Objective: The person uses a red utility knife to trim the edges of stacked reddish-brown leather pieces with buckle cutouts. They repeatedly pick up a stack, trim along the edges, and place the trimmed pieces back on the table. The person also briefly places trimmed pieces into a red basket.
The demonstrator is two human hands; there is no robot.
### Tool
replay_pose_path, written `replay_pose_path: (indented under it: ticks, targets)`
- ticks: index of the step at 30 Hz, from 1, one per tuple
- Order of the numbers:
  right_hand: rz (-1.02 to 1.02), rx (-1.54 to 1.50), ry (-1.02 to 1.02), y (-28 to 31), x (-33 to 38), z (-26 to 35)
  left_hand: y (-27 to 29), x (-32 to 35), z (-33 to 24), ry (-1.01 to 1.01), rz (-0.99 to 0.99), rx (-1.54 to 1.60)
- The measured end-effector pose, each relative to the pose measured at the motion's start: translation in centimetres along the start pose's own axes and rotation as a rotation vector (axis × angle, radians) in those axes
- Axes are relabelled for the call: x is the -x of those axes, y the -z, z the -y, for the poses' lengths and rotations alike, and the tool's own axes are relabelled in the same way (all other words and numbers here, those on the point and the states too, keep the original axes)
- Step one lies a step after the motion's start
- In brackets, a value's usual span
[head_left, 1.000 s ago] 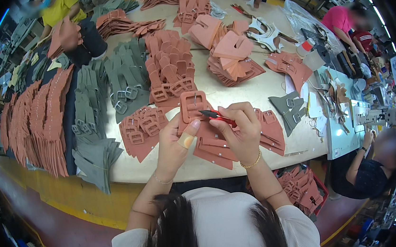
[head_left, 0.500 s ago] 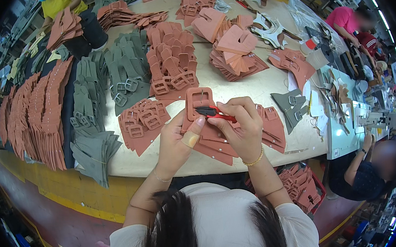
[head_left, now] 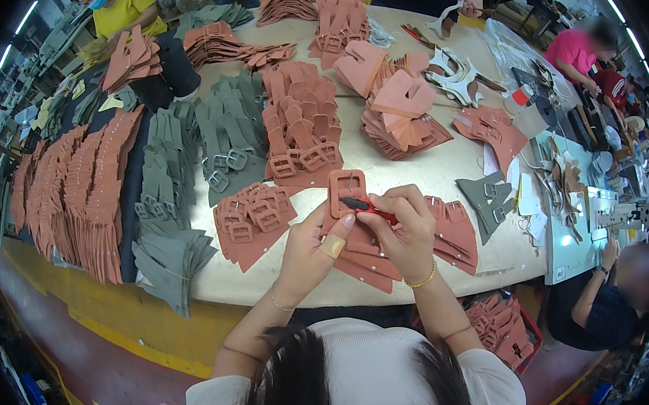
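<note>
Both hands meet over the table: the left hand pinches a terracotta buckled strap piece (held just above a stack of the same), the right hand closed around a red-handled tool touching it.

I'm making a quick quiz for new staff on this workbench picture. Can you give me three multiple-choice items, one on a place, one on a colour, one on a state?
1. Where does the grey-green pile of buckled pieces lie from the person's hands?
A. ahead and to the left
B. to the right
C. under the table

2. What colour is the small tool in the right hand?
A. blue
B. red and black
C. white

3. How is the buckled piece at the hands?
A. lying alone
B. dropped on the floor
C. held by the left hand

Answers:
1 A, it sits left of the terracotta stack.
2 B, red handle, dark tip.
3 C, the fingers grip it.
</note>
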State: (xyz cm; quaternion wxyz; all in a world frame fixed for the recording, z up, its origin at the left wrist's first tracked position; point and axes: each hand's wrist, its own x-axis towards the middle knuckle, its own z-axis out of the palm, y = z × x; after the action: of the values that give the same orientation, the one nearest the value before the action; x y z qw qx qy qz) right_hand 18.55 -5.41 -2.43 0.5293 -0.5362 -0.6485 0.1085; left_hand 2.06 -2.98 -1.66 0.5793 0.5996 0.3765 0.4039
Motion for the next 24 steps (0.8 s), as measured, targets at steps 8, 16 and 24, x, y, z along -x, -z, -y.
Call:
replay_pose_path:
  ticks: [8, 16, 24]
  targets:
    - [0.132, -0.615, -0.59, -0.3, 1.2, 0.0, -0.8, -0.3, 2.1, 0.019, -0.034, 0.138]
    - [0.229, -0.497, -0.598, -2.1, 1.1, -0.3, -1.6, -0.3, 4.0, -0.01, 0.004, 0.157]
    - [-0.082, -0.541, -0.418, 3.6, 0.7, -2.3, 0.6, -0.9, 2.9, 0.209, 0.038, 0.616]
